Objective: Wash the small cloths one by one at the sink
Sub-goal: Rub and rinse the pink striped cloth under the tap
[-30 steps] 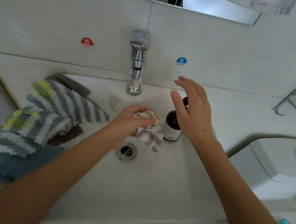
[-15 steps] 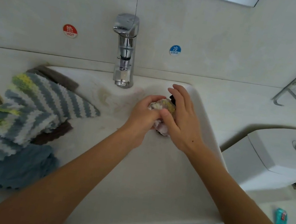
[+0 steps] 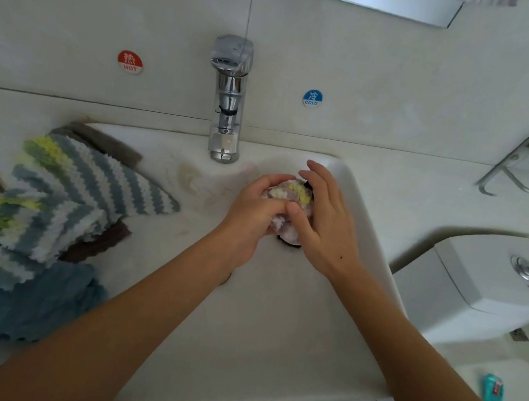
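I've got the small cloth bunched into a ball over the far right of the sink, just right of the tap. My left hand curls round it from the left; my right hand pinches it, thumb against fingers. A dark bottle sits hidden right beneath, so hard scrubbing could tip it. The waiting cloths on the left edge might slide in.

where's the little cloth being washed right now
In the head view, the small cloth is bunched between the left hand and right hand, over the sink just right of the tap.
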The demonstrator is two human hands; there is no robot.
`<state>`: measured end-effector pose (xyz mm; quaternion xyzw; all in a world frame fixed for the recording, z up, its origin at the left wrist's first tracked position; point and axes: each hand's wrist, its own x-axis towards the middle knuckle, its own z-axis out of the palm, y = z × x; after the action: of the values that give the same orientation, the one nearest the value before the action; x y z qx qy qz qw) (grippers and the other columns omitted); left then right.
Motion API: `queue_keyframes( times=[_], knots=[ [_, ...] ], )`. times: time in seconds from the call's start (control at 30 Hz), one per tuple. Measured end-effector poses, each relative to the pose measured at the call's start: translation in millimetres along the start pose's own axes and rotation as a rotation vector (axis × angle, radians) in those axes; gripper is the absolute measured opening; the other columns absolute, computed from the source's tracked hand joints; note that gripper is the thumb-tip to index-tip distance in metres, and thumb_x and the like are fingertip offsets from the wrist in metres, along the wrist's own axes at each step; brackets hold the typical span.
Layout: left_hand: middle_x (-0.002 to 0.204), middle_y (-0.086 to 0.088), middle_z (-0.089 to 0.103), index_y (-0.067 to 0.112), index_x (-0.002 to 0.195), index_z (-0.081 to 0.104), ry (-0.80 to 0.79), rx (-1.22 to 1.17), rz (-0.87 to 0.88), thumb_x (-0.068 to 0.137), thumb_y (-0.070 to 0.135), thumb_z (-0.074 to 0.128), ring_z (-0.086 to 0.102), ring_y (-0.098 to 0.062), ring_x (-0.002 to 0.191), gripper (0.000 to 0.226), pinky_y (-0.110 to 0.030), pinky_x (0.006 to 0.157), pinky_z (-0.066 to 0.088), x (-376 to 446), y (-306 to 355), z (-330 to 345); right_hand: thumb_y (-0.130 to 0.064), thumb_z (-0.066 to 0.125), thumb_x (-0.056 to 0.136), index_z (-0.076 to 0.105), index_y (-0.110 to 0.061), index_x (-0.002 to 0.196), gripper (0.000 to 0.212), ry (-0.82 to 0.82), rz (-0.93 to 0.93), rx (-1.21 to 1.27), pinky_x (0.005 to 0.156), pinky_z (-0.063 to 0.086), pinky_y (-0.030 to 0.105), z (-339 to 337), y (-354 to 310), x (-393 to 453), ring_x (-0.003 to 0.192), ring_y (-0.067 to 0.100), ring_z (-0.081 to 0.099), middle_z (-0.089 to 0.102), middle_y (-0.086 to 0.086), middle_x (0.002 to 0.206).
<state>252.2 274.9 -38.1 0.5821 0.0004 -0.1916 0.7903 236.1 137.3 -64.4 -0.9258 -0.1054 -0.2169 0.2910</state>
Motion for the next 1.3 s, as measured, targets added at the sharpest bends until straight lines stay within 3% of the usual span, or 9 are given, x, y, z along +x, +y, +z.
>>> queue_keyframes(
  times=[0.27, 0.4, 0.5, 0.57, 0.73, 0.87, 0.93, 1.1, 1.3],
  knots=[
    [0.109, -0.006, 0.066, 0.021, 0.116, 0.062, -0.045, 0.051, 0.015, 0.081, -0.01, 0.06, 0.065, -0.022, 0.097, 0.046, -0.035, 0.077, 0.055, -16, 7, -21, -0.058, 0.019, 0.094, 0.036, -0.017, 0.15, 0.071, -0.003, 0.041, -0.019, 0.123, 0.005, 0.044, -8, -8, -1, 0.152, 0.023, 0.008, 0.025, -0.001, 0.161],
    [0.107, -0.001, 0.066, 0.027, 0.109, 0.064, -0.076, 0.115, 0.032, 0.08, -0.012, 0.062, 0.065, -0.017, 0.094, 0.049, -0.03, 0.073, 0.055, -23, 14, -48, -0.041, 0.032, 0.103, 0.051, -0.003, 0.137, 0.055, 0.252, -0.194, -0.06, 0.117, 0.026, 0.04, -8, -22, 1, 0.14, 0.03, 0.036, 0.048, 0.014, 0.146],
    [0.113, -0.001, 0.068, 0.026, 0.119, 0.063, -0.111, 0.169, 0.03, 0.08, -0.011, 0.064, 0.066, -0.023, 0.104, 0.054, -0.037, 0.087, 0.052, -27, 20, -69, -0.027, 0.045, 0.097, 0.061, -0.006, 0.122, 0.037, 0.283, -0.2, -0.013, 0.083, 0.053, 0.035, -1, -41, 5, 0.098, 0.015, 0.061, 0.068, 0.005, 0.116],
    [0.115, 0.0, 0.069, 0.026, 0.124, 0.061, -0.141, 0.172, 0.026, 0.08, -0.012, 0.063, 0.066, -0.019, 0.104, 0.058, -0.031, 0.086, 0.054, -30, 24, -79, -0.025, 0.042, 0.096, 0.06, -0.013, 0.123, 0.034, 0.207, -0.093, 0.059, 0.073, 0.052, 0.029, 7, -53, 8, 0.088, 0.004, 0.059, 0.068, -0.006, 0.11],
    [0.104, 0.006, 0.071, 0.031, 0.117, 0.064, -0.225, 0.234, 0.046, 0.08, -0.015, 0.06, 0.067, -0.013, 0.098, 0.059, -0.026, 0.081, 0.055, -37, 30, -93, -0.009, 0.044, 0.101, 0.059, -0.019, 0.119, 0.025, -0.025, 0.256, 0.496, 0.078, 0.046, 0.013, 19, -54, 13, 0.092, -0.002, 0.059, 0.064, -0.012, 0.104],
    [0.103, 0.008, 0.069, 0.032, 0.114, 0.065, -0.269, 0.287, 0.073, 0.079, -0.017, 0.06, 0.066, -0.01, 0.098, 0.06, -0.027, 0.084, 0.055, -36, 35, -95, -0.014, 0.043, 0.104, 0.065, -0.021, 0.089, 0.028, -0.242, 0.421, 0.714, 0.069, 0.045, 0.01, 14, -55, 12, 0.07, -0.006, 0.058, 0.063, -0.012, 0.078],
    [0.103, 0.01, 0.068, 0.035, 0.113, 0.065, -0.276, 0.341, 0.088, 0.079, -0.015, 0.062, 0.066, -0.009, 0.097, 0.061, -0.025, 0.084, 0.055, -35, 36, -96, -0.015, 0.044, 0.103, 0.065, -0.018, 0.08, 0.031, -0.256, 0.445, 0.783, 0.065, 0.047, 0.011, 12, -55, 11, 0.064, -0.004, 0.059, 0.063, -0.014, 0.066],
    [0.103, 0.015, 0.066, 0.036, 0.11, 0.064, -0.226, 0.509, 0.098, 0.078, -0.013, 0.067, 0.065, 0.0, 0.094, 0.058, -0.019, 0.078, 0.054, -31, 35, -100, -0.01, 0.054, 0.098, 0.054, -0.012, 0.072, 0.026, -0.272, 0.451, 0.855, 0.08, 0.055, 0.037, 15, -54, 10, 0.067, 0.007, 0.06, 0.058, -0.009, 0.064],
    [0.1, 0.005, 0.068, 0.017, 0.105, 0.067, -0.123, 0.844, 0.158, 0.083, 0.009, 0.072, 0.063, 0.004, 0.08, 0.024, -0.013, 0.07, 0.05, -28, 32, -101, -0.009, 0.046, 0.102, 0.039, -0.014, 0.077, 0.027, -0.067, 0.446, 0.798, 0.06, 0.051, 0.02, 17, -56, 10, 0.069, 0.013, 0.054, 0.049, 0.012, 0.079]
  ],
)
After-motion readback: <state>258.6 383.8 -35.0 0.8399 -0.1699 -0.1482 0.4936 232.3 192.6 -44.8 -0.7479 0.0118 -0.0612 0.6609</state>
